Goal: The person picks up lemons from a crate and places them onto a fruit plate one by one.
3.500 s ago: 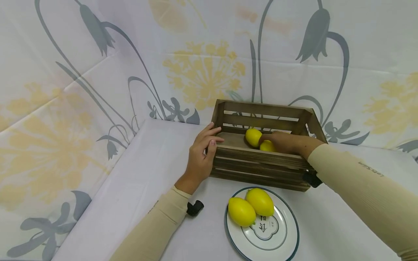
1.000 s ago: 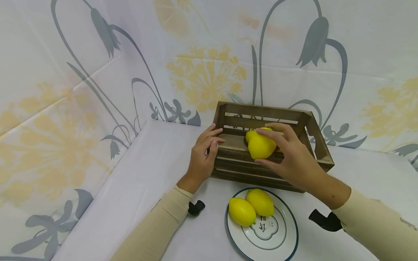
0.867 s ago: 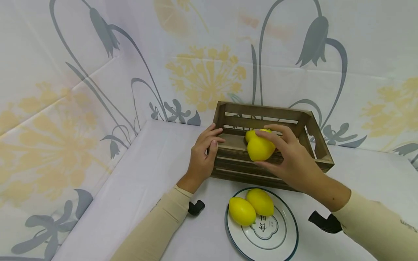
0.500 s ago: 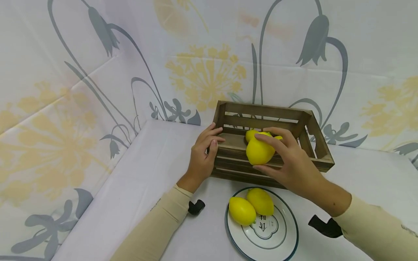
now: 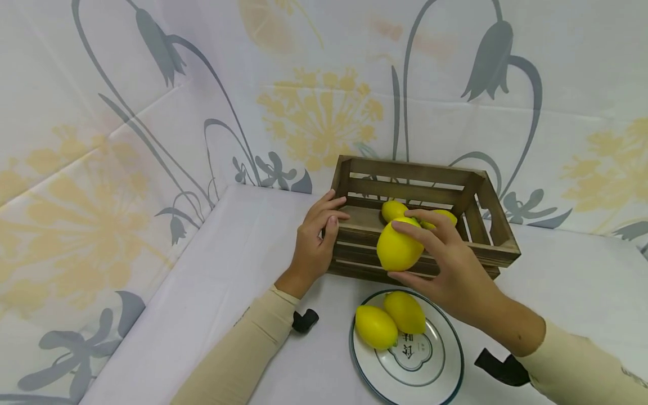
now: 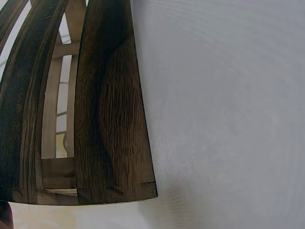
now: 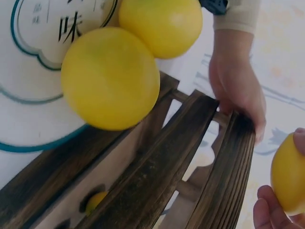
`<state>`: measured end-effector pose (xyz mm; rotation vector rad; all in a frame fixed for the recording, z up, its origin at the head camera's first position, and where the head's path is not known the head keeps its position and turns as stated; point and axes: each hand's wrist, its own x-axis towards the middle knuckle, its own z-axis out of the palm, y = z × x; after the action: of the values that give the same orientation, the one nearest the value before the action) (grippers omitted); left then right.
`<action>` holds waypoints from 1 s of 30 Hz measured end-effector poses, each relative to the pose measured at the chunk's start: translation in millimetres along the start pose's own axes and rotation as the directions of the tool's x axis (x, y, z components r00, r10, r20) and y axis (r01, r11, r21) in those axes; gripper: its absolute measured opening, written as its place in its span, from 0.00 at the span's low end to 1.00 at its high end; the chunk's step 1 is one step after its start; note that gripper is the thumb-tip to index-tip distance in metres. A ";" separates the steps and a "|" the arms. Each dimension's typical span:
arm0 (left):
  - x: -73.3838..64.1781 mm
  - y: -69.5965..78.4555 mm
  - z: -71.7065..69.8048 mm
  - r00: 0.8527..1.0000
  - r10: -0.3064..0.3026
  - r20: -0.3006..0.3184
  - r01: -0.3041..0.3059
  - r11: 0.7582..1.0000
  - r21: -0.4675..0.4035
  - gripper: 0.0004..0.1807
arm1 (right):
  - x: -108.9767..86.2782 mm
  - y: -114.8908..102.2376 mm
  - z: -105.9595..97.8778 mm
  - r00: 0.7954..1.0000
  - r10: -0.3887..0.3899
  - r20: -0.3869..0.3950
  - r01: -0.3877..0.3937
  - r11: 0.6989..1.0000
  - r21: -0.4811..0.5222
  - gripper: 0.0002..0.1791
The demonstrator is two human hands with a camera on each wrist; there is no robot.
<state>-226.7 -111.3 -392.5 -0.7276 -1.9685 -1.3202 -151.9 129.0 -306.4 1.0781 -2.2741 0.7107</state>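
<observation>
While it hangs over the crate's near rail, the held lemon (image 5: 399, 249) sits inside the right hand (image 5: 450, 270), fingers (image 5: 415, 232) curled over its top and the thumb under it at 6 o'clock, so the fruit shows at the hand's 9 o'clock side. Directly below it, at 6 o'clock, two plate lemons (image 5: 390, 320) lie touching each other on the white plate (image 5: 440, 365). Behind it, at 12 o'clock, two more crate lemons (image 5: 394, 210) rest inside the wooden crate (image 5: 486, 197). At 9 o'clock the left hand (image 5: 314, 247) grips the crate's left near corner, fingers bent over the top rail and thumb on the front slats. All of it stands on a bench (image 5: 228, 270) under pale cloth, with flower-printed fabric (image 5: 152, 112) behind.
</observation>
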 end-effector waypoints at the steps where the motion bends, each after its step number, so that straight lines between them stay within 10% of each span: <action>1: 0.1 0.0 0.1 1.000 0.000 0.000 0.000 1.000 0.001 0.20 | -0.9 -1.3 0.4 1.000 -0.003 -0.001 0.003 1.000 0.003 0.36; 12: 1.5 0.4 0.1 1.000 0.008 -0.003 -0.008 1.000 0.005 0.15 | -9.9 -5.6 6.9 0.999 -0.037 -0.035 0.039 0.998 0.053 0.36; 30: 0.9 0.6 -0.3 1.000 0.003 0.002 -0.003 1.000 0.018 0.22 | -28.1 -10.2 16.5 0.990 0.135 0.041 -0.140 0.978 0.157 0.39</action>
<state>-226.8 -111.3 -391.4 -0.7240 -1.9776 -1.2987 -132.1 127.7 -334.1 1.0152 -2.3682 0.9525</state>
